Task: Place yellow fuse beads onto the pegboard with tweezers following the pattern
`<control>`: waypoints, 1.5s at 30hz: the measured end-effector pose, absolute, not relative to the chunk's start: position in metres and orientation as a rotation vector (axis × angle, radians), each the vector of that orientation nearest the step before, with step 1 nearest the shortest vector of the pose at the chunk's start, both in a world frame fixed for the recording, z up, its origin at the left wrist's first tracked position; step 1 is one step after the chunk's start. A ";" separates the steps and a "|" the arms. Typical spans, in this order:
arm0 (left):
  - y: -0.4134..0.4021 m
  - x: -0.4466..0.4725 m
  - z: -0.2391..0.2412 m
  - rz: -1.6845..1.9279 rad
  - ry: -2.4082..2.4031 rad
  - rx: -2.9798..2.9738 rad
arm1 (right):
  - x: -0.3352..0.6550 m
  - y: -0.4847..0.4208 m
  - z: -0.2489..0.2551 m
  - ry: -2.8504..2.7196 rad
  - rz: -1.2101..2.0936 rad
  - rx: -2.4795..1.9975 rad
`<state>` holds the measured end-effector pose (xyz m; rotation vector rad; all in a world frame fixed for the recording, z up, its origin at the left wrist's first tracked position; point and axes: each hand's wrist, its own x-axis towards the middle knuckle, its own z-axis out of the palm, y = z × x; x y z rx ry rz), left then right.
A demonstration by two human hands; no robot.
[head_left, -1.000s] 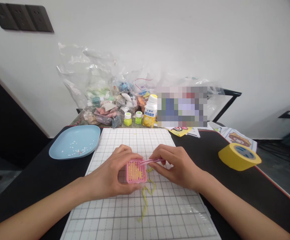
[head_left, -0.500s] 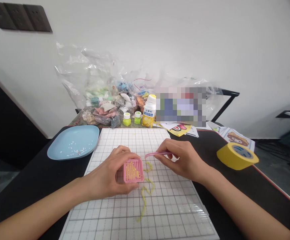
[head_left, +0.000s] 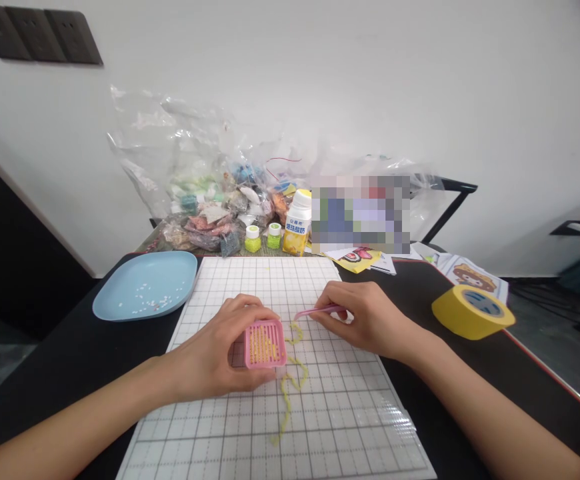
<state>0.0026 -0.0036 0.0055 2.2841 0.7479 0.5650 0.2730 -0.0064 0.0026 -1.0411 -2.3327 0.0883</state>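
My left hand (head_left: 230, 347) grips a small pink slotted bead tray (head_left: 265, 343) by its sides, tilted towards me, with yellow beads lined up in its grooves. In my right hand (head_left: 365, 317) is a pair of pink tweezers (head_left: 317, 311), pinched between thumb and fingers, with the bent tip just right of the tray. Below the tip, a curving line of yellow-green beads (head_left: 286, 407) runs over the white gridded board (head_left: 350, 413). Part of that line is hidden behind the tray.
A light blue plate (head_left: 120, 283) with scattered white beads lies to the left. Behind the board stand two small bead jars (head_left: 253, 241), a yellow-and-white bottle (head_left: 298, 227) and bags of beads (head_left: 205, 230). Yellow tape (head_left: 457, 317) sits at the right, near paper sheets (head_left: 475, 277).
The tweezers' tip has shifted slightly to the right, away from the tray. My left hand still holds the tray in nearly the same place.
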 end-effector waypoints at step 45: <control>-0.002 0.000 0.004 0.563 0.722 2.304 | 0.270 -0.009 0.002 -2.288 0.192 -1.060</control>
